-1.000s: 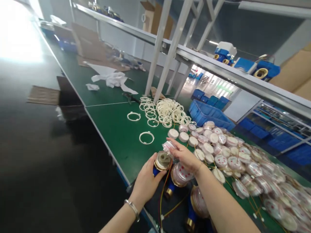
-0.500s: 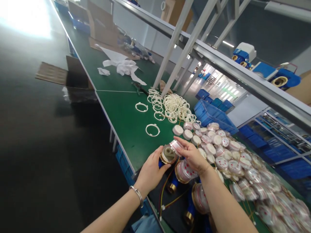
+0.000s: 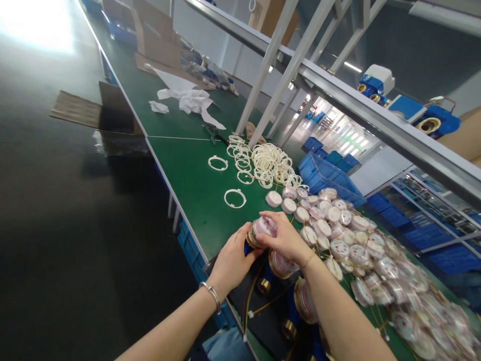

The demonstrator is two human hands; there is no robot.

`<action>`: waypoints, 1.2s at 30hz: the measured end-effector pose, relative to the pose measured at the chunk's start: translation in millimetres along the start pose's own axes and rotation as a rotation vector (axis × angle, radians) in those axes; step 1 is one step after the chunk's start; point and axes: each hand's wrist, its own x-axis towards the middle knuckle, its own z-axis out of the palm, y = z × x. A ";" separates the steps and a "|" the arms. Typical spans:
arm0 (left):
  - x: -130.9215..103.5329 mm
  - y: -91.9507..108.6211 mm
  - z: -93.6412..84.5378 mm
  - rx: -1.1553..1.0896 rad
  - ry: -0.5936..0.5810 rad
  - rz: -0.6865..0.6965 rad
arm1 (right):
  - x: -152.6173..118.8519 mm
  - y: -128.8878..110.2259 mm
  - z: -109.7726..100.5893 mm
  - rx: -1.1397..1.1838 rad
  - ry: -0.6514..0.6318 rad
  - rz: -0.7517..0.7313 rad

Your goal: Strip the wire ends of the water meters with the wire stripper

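My left hand (image 3: 233,260) is wrapped round the side of a blue water meter body (image 3: 248,246) with a brass rim. On top of that body sits a round, clear-covered meter register (image 3: 265,226), which the fingers of my right hand (image 3: 282,237) grip by its edge. The register covers the body's opening. Closer to me stand more blue meter bodies with brass ends, one with a register (image 3: 282,264) seated in it and another (image 3: 305,301) partly behind my right forearm. Thin coloured wires (image 3: 251,296) with a white connector hang beside them.
A large heap of registers (image 3: 358,253) lies to the right on the green table (image 3: 180,165). White plastic rings (image 3: 268,160) are piled beyond, with a few loose ones nearer. Behind stands a blue crate (image 3: 326,178); metal posts (image 3: 268,70) carry a shelf above.
My right hand has brought the register left and down onto the meter body, whose open top was visible before. My left hand keeps its hold on the body.
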 end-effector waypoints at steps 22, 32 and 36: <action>21.9 -5.1 -11.4 0.038 -0.113 -0.048 | -6.7 -22.0 -9.4 -0.158 0.077 -0.017; 129.2 -48.3 -75.1 0.640 -0.230 0.172 | -104.7 13.1 -90.7 -0.106 0.148 0.086; 169.9 -43.8 -63.0 0.758 -0.266 0.236 | -177.0 49.2 -92.8 -0.186 0.116 0.264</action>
